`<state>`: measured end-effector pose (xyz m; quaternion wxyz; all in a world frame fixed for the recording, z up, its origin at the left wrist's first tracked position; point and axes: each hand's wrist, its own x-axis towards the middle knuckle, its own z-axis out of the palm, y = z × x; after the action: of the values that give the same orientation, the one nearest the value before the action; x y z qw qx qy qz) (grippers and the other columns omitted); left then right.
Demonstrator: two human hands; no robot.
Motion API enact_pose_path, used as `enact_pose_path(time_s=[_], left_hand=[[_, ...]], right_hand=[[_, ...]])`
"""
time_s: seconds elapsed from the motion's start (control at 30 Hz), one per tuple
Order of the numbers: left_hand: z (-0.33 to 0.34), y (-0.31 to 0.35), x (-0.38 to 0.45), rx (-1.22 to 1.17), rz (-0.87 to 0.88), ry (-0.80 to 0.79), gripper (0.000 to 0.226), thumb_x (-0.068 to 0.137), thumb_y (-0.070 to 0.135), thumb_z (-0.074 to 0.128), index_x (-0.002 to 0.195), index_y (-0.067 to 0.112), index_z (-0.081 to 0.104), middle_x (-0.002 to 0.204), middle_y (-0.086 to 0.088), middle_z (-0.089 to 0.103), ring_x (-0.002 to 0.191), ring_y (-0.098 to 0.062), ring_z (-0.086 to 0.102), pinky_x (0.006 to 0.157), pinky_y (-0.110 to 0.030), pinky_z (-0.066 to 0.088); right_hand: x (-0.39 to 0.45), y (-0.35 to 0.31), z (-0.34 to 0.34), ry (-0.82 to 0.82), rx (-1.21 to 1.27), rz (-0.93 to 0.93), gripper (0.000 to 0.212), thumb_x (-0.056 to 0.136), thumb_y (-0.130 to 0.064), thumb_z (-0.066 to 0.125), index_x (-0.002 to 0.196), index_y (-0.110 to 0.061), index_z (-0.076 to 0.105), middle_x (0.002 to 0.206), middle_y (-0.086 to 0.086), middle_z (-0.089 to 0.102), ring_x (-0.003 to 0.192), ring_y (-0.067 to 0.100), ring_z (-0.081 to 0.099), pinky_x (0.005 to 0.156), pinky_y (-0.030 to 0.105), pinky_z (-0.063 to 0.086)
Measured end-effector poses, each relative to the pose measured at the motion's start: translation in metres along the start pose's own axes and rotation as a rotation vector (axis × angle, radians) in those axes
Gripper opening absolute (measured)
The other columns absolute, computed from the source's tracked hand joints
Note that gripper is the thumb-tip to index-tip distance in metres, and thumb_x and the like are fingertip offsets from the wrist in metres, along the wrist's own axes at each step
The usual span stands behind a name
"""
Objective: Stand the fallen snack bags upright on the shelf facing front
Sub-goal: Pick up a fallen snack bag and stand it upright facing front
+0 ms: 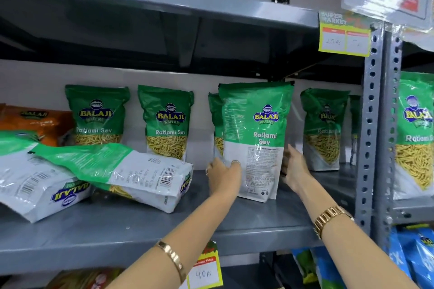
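Observation:
A green and white Ratlami Sev bag (256,134) stands upright near the middle of the grey shelf (141,225), its back panel with small print toward me. My left hand (224,177) grips its lower left edge and my right hand (294,166) holds its lower right edge. Two fallen bags (131,171) (30,180) lie flat and overlapped at the left front, barcodes up. Upright bags (97,115) (166,122) (325,126) face front along the back wall. Another bag (215,124) stands half hidden behind the held one.
An orange snack bag (35,122) lies at the far left behind the fallen ones. A perforated grey upright post (371,124) bounds the shelf on the right, with another green bag (416,134) beyond it. Price tags (344,37) (206,267) hang from shelf edges. Blue bags (413,258) sit below right.

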<state>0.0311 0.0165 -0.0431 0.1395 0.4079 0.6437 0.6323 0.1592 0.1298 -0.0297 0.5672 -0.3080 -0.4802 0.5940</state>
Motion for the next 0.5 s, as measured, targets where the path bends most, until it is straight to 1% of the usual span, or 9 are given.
enact_pose_path(time_s=[0.07,0.13,0.17,0.23,0.3,0.33,0.4,0.43,0.5], left_hand=[[0.004,-0.002,-0.013,-0.029,-0.006,-0.054,0.049,0.088,0.028,0.041,0.128,0.001,0.039,0.139,-0.018,0.037,0.12,-0.032,0.044,0.097,-0.039,0.039],[0.01,-0.003,-0.021,-0.03,-0.005,-0.175,0.054,0.093,0.033,0.036,0.139,0.007,0.026,0.149,-0.014,0.024,0.134,-0.028,0.029,0.109,-0.04,0.029],[0.013,-0.002,-0.021,-0.032,-0.016,-0.216,0.056,0.094,0.035,0.033,0.143,0.011,0.02,0.152,-0.012,0.019,0.138,-0.027,0.023,0.113,-0.041,0.023],[0.018,0.002,-0.014,-0.034,-0.063,-0.233,0.058,0.095,0.04,0.029,0.145,0.014,0.015,0.154,-0.011,0.016,0.14,-0.027,0.018,0.113,-0.042,0.019],[0.02,0.005,-0.002,-0.041,-0.128,-0.215,0.06,0.094,0.045,0.024,0.144,0.012,0.019,0.153,-0.013,0.021,0.138,-0.028,0.023,0.111,-0.042,0.022],[0.022,0.006,0.005,-0.064,-0.162,-0.209,0.062,0.093,0.048,0.023,0.143,0.012,0.021,0.152,-0.014,0.024,0.137,-0.03,0.026,0.111,-0.042,0.023],[0.024,0.008,0.017,-0.132,-0.217,-0.233,0.066,0.091,0.054,0.023,0.142,0.012,0.026,0.149,-0.017,0.031,0.135,-0.032,0.032,0.112,-0.044,0.026],[0.026,0.011,0.022,-0.177,-0.234,-0.252,0.068,0.09,0.056,0.024,0.14,0.011,0.029,0.147,-0.018,0.035,0.133,-0.034,0.036,0.111,-0.045,0.028],[0.029,0.01,0.033,-0.28,-0.242,-0.29,0.066,0.09,0.055,0.025,0.133,0.008,0.043,0.14,-0.021,0.045,0.127,-0.036,0.043,0.109,-0.045,0.033]], right_hand=[[0.002,0.007,0.004,-0.056,-0.066,0.025,0.039,0.095,-0.032,0.036,0.077,-0.016,0.067,0.079,0.008,0.072,0.077,0.022,0.065,0.069,0.034,0.051],[0.003,0.011,0.006,-0.12,-0.12,0.009,0.035,0.094,-0.016,0.035,0.081,-0.011,0.068,0.091,0.015,0.069,0.081,0.026,0.066,0.073,0.037,0.052],[0.002,0.011,0.007,-0.152,-0.131,-0.004,0.035,0.092,-0.01,0.035,0.082,-0.01,0.068,0.091,0.015,0.069,0.081,0.026,0.066,0.073,0.037,0.053],[0.0,0.013,0.006,-0.195,-0.161,-0.031,0.036,0.089,-0.01,0.037,0.077,-0.013,0.071,0.082,0.01,0.074,0.075,0.024,0.069,0.071,0.035,0.053],[-0.004,0.014,0.007,-0.166,-0.252,-0.056,0.034,0.087,-0.019,0.042,0.073,-0.017,0.072,0.073,0.003,0.075,0.068,0.02,0.07,0.065,0.03,0.051],[-0.005,0.014,0.009,-0.121,-0.293,-0.089,0.03,0.088,-0.022,0.044,0.076,-0.017,0.071,0.075,0.001,0.074,0.068,0.02,0.067,0.063,0.028,0.049],[-0.005,0.017,0.011,-0.027,-0.388,-0.247,0.017,0.089,-0.023,0.048,0.084,-0.021,0.064,0.085,0.003,0.068,0.078,0.022,0.061,0.067,0.027,0.044],[-0.004,0.02,0.011,-0.001,-0.452,-0.354,0.012,0.089,-0.023,0.051,0.082,-0.024,0.062,0.085,0.002,0.067,0.08,0.022,0.059,0.067,0.025,0.043],[-0.007,0.029,0.01,0.025,-0.583,-0.521,0.012,0.084,-0.03,0.059,0.073,-0.028,0.057,0.07,-0.007,0.064,0.069,0.014,0.057,0.056,0.015,0.041]])
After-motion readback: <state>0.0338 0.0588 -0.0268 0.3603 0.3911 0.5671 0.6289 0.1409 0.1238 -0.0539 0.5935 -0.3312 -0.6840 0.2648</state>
